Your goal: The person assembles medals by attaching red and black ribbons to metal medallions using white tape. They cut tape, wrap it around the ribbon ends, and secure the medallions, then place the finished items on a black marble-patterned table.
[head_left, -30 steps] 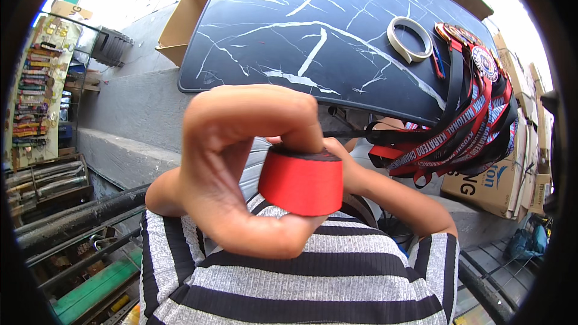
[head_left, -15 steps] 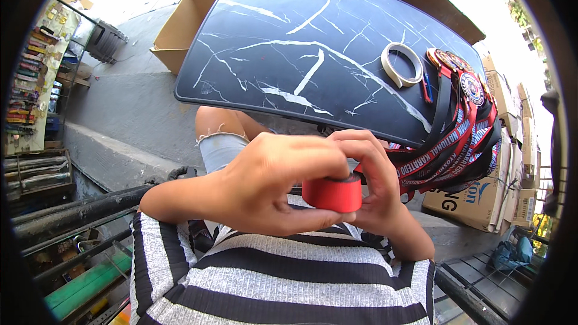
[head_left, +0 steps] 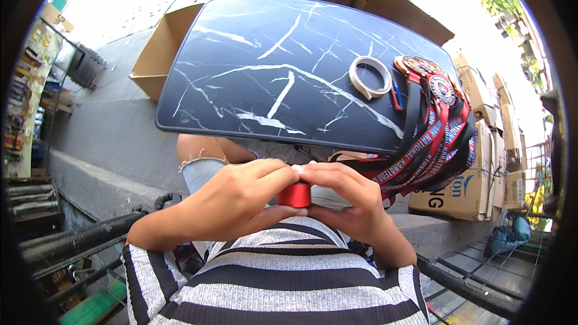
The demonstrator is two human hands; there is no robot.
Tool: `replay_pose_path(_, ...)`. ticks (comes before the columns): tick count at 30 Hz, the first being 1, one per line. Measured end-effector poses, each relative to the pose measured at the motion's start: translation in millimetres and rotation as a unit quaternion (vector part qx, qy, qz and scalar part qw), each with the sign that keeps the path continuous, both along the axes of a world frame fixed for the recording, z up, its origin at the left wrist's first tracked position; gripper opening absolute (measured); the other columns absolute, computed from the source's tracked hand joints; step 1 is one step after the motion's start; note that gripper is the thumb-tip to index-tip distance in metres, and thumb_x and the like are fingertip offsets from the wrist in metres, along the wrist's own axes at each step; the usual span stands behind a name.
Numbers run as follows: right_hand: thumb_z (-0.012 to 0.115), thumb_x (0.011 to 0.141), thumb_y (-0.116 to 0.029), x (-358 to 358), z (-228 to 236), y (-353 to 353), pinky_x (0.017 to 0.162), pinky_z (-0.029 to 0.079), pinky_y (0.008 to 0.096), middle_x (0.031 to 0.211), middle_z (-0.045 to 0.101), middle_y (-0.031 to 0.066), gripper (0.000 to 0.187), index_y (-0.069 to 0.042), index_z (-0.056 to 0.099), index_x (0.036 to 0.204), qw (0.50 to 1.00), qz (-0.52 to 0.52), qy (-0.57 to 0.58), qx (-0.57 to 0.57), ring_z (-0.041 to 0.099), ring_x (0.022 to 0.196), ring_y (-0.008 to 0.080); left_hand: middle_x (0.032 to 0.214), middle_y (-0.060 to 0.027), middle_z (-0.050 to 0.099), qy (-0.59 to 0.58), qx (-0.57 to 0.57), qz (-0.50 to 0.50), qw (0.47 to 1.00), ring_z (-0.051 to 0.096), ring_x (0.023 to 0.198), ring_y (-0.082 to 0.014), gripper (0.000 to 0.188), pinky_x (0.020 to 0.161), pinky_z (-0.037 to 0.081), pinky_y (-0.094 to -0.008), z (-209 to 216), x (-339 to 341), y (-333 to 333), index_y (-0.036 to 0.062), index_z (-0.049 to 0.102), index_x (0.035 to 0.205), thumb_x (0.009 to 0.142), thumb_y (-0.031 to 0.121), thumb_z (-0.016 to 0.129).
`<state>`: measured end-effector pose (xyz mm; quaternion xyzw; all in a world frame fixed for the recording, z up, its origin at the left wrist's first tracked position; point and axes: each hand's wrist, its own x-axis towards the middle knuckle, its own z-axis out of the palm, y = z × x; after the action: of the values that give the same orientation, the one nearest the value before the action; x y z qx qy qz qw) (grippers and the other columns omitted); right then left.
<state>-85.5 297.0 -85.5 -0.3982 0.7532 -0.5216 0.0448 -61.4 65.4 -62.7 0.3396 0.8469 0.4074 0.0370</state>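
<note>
In front of my striped shirt, both my hands hold a small roll of red ribbon [head_left: 294, 196]. My left hand [head_left: 241, 197] is closed on its left side, with the thumb along the bottom edge and the fingers over the top. From the other side my right hand [head_left: 348, 194] grips it too, and the fingertips of both hands meet above the roll. Its upper face is mostly hidden by the fingers. Past my right hand, medals [head_left: 444, 89] lie on the table's right end, their red and black lanyards [head_left: 430, 150] hanging over the edge.
A dark marble-patterned table [head_left: 241, 93] stands beyond my knees. On it are a roll of cream tape [head_left: 355, 83] and a slim red-and-blue tool [head_left: 397, 96]. Cardboard boxes [head_left: 484, 174] are stacked to the right; an open carton [head_left: 158, 54] sits at the far left.
My fingers have shifted from curling around the roll to meeting on top of it. The hands and roll sit further left in the picture, and the view has tilted and shifted.
</note>
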Motion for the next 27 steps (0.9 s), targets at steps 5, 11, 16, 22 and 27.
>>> replay_pose_path(5,0.079,0.077,-0.006,2.1,-2.9,-1.1,0.091,0.056,0.039,0.119,0.065,0.0144,0.052,-0.003,0.06,0.125,0.999,-0.011,0.031,0.023,0.065,0.109,0.0311,0.107,-0.0189,0.061,-0.019,-0.004,-0.003,1.0,0.063,0.096,-0.035,0.042,0.077,0.054,-0.0402,3.6,0.6,-0.3,-0.005,0.054,0.115,0.081,0.01,0.073)
replay_pose_path(11,0.078,0.077,-0.005,5.0,-7.6,1.5,0.088,0.058,0.0384,0.115,0.066,0.0152,0.048,-0.004,0.06,0.122,0.999,-0.007,0.039,0.012,0.067,0.105,0.03,0.107,-0.0184,0.06,-0.021,-0.019,-0.021,0.999,0.063,0.094,-0.0338,0.043,0.079,0.053,-0.0401,2.0,0.9,-2.9,-0.004,0.054,0.115,0.08,0.01,0.074)
replay_pose_path(16,0.077,0.078,-0.004,9.6,-11.0,-1.5,0.087,0.058,0.0395,0.115,0.065,0.0154,0.047,-0.005,0.061,0.122,0.999,-0.006,0.034,-0.011,0.067,0.104,0.0305,0.102,-0.0159,0.066,-0.131,0.046,-0.001,0.99,0.065,0.096,-0.0293,0.042,0.086,0.051,-0.0396,-11.0,1.3,-5.4,-0.0006,0.061,0.106,0.074,0.014,0.084)
replay_pose_path(22,0.074,0.081,-0.006,9.5,-12.5,0.3,0.089,0.056,0.0397,0.113,0.064,0.0167,0.044,-0.005,0.06,0.122,0.999,0.016,0.026,0.03,0.066,0.102,0.0336,0.076,-0.0062,0.055,-0.227,0.158,-0.027,0.961,0.052,0.076,-0.0121,0.035,0.069,0.043,-0.0282,-33.8,-5.2,-8.1,-0.001,0.059,0.088,0.084,0.028,0.078)
replay_pose_path(27,0.07,0.08,-0.004,11.9,-19.0,1.4,0.084,0.053,0.0409,0.109,0.06,0.016,0.043,-0.002,0.056,0.121,0.997,0.037,0.048,0.041,0.063,0.1,0.0344,0.077,-0.0058,0.058,-0.375,0.12,-0.06,0.917,0.052,0.077,-0.012,0.033,0.071,0.044,-0.0291,-39.6,-18.7,-13.6,-0.0028,0.059,0.09,0.098,0.029,0.062)
